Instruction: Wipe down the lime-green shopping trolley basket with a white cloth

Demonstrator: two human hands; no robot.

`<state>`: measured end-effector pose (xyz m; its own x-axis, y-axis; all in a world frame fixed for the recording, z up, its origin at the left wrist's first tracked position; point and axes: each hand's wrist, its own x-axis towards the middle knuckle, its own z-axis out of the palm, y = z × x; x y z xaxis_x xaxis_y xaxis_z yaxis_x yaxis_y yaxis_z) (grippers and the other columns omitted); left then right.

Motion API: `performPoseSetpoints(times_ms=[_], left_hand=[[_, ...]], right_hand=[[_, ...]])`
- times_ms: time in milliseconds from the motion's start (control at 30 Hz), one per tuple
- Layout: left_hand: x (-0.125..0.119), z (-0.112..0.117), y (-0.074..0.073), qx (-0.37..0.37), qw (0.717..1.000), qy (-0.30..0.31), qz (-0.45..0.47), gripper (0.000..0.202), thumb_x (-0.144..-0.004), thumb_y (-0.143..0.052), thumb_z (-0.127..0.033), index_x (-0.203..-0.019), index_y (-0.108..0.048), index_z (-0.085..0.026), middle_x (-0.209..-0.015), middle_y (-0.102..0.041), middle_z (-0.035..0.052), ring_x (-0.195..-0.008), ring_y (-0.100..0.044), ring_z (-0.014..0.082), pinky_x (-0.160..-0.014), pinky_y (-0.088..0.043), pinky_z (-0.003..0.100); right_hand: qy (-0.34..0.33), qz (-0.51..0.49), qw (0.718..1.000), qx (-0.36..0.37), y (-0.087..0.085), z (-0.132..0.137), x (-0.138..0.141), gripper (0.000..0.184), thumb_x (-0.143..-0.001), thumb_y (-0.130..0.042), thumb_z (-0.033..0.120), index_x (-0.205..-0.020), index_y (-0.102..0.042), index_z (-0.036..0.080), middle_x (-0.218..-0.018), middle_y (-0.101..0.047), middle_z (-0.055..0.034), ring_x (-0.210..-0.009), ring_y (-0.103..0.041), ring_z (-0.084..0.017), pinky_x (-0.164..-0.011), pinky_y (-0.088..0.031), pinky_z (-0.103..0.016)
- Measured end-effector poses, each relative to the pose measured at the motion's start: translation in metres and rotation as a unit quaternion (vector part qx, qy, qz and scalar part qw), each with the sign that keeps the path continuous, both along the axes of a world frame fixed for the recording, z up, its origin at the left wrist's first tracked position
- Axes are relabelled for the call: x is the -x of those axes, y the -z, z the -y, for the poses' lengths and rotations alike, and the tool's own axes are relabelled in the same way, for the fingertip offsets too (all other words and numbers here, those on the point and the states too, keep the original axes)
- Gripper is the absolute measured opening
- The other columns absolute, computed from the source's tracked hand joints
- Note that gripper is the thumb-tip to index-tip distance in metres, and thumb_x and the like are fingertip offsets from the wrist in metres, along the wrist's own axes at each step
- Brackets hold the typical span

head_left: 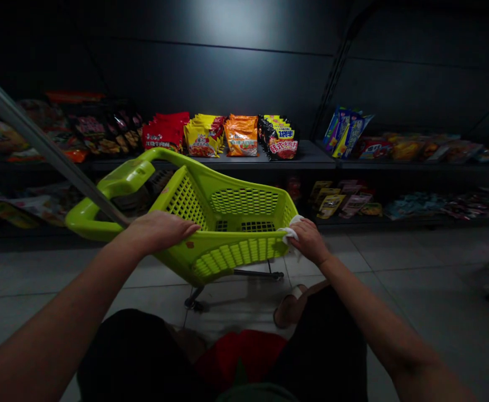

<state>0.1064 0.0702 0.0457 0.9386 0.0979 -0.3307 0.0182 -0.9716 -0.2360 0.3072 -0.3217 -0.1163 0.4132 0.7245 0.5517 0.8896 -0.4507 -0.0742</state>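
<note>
A lime-green plastic shopping basket on small wheels stands on the floor in front of me, tilted, its handle to the left. My left hand lies flat on the near left rim with fingers stretched out. My right hand is closed round a white cloth and presses it against the basket's right corner. The basket's inside looks empty.
Dark shelves run along the back with rows of snack and noodle packets. A lower shelf holds more packets. A grey metal bar slants across the left. The floor is pale tile. My knees show at the bottom.
</note>
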Motion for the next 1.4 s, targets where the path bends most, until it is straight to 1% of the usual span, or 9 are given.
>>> performPoseSetpoints(times_ms=[267,367,467,600,733,867,1000,1233,1400], left_hand=[[-0.003,0.011,-0.001,-0.034,0.999,-0.002,0.000,0.066,-0.101,-0.018,-0.054,-0.108,-0.076,-0.022,-0.104,-0.078,0.0150,-0.096,-0.073,0.0330,-0.081,-0.051,0.041],[0.001,0.010,-0.003,-0.031,0.999,0.012,0.005,0.066,-0.101,-0.016,-0.053,-0.109,-0.074,-0.023,-0.106,-0.078,0.0138,-0.096,-0.073,0.0314,-0.081,-0.051,0.039],[0.008,0.000,-0.003,-0.014,1.000,0.018,0.005,0.065,-0.101,-0.018,-0.053,-0.110,-0.074,-0.021,-0.105,-0.078,0.0140,-0.095,-0.073,0.0299,-0.084,-0.050,0.039],[0.019,-0.018,-0.001,-0.006,1.000,0.015,0.009,0.066,-0.100,-0.019,-0.056,-0.111,-0.075,-0.022,-0.104,-0.078,0.0143,-0.093,-0.073,0.0299,-0.082,-0.050,0.039],[0.026,-0.027,-0.001,0.002,1.000,0.020,0.014,0.063,-0.100,-0.022,-0.056,-0.109,-0.077,-0.026,-0.108,-0.078,0.0124,-0.096,-0.073,0.0304,-0.080,-0.050,0.039],[0.029,-0.027,-0.002,-0.003,0.999,0.022,0.029,0.053,-0.101,-0.029,-0.051,-0.111,-0.075,-0.027,-0.111,-0.078,0.0105,-0.096,-0.073,0.0284,-0.083,-0.050,0.037],[0.029,-0.018,0.001,-0.020,0.999,-0.003,0.044,0.056,-0.101,-0.025,-0.049,-0.107,-0.075,-0.025,-0.108,-0.078,0.0131,-0.096,-0.073,0.0313,-0.077,-0.050,0.038],[0.024,0.021,0.011,-0.028,0.995,-0.073,0.067,0.065,-0.100,-0.021,-0.056,-0.108,-0.077,-0.024,-0.104,-0.079,0.0151,-0.092,-0.074,0.0324,-0.078,-0.051,0.040],[0.036,0.004,0.008,-0.025,0.994,-0.076,0.070,0.056,-0.098,-0.029,-0.054,-0.109,-0.076,-0.027,-0.102,-0.079,0.0137,-0.090,-0.073,0.0314,-0.077,-0.051,0.039]], right_hand=[[-0.029,-0.034,0.998,0.050,-0.045,-0.181,0.106,0.020,-0.103,-0.050,0.035,-0.104,-0.062,0.019,-0.103,-0.068,-0.0089,-0.093,-0.059,-0.023,-0.081,-0.040,-0.034],[-0.056,-0.032,0.996,0.059,-0.060,-0.213,0.123,0.021,-0.104,-0.048,0.037,-0.104,-0.060,0.019,-0.100,-0.067,-0.0076,-0.090,-0.059,-0.022,-0.077,-0.039,-0.032],[-0.064,-0.030,0.993,0.094,-0.059,-0.189,0.112,0.024,-0.103,-0.051,0.041,-0.104,-0.061,0.019,-0.097,-0.068,-0.0065,-0.085,-0.060,-0.020,-0.072,-0.038,-0.030],[-0.060,-0.041,0.987,0.146,-0.048,-0.106,0.073,0.025,-0.098,-0.060,0.041,-0.101,-0.064,0.017,-0.093,-0.070,-0.0066,-0.079,-0.062,-0.018,-0.069,-0.038,-0.029],[-0.085,-0.038,0.985,0.144,-0.035,-0.023,0.038,0.018,-0.096,-0.062,0.034,-0.101,-0.067,0.017,-0.095,-0.073,-0.0090,-0.089,-0.066,-0.021,-0.089,-0.044,-0.035],[-0.083,-0.049,0.991,0.096,-0.021,0.014,0.028,0.022,-0.096,-0.058,0.031,-0.112,-0.066,0.020,-0.111,-0.073,-0.0112,-0.104,-0.067,-0.024,-0.110,-0.040,-0.046],[-0.046,-0.075,0.992,0.090,-0.028,-0.020,0.056,0.017,-0.097,-0.058,0.031,-0.105,-0.067,0.019,-0.102,-0.073,-0.0098,-0.095,-0.067,-0.023,-0.104,-0.045,-0.043],[-0.038,-0.086,0.986,0.134,-0.058,-0.163,0.142,0.018,-0.099,-0.056,0.033,-0.105,-0.063,0.018,-0.100,-0.068,-0.0092,-0.090,-0.063,-0.023,-0.078,-0.047,-0.033],[-0.087,-0.088,0.983,0.137,-0.055,-0.153,0.143,0.025,-0.100,-0.056,0.028,-0.122,-0.059,0.017,-0.104,-0.068,-0.0097,-0.095,-0.064,-0.023,-0.083,-0.046,-0.034]])
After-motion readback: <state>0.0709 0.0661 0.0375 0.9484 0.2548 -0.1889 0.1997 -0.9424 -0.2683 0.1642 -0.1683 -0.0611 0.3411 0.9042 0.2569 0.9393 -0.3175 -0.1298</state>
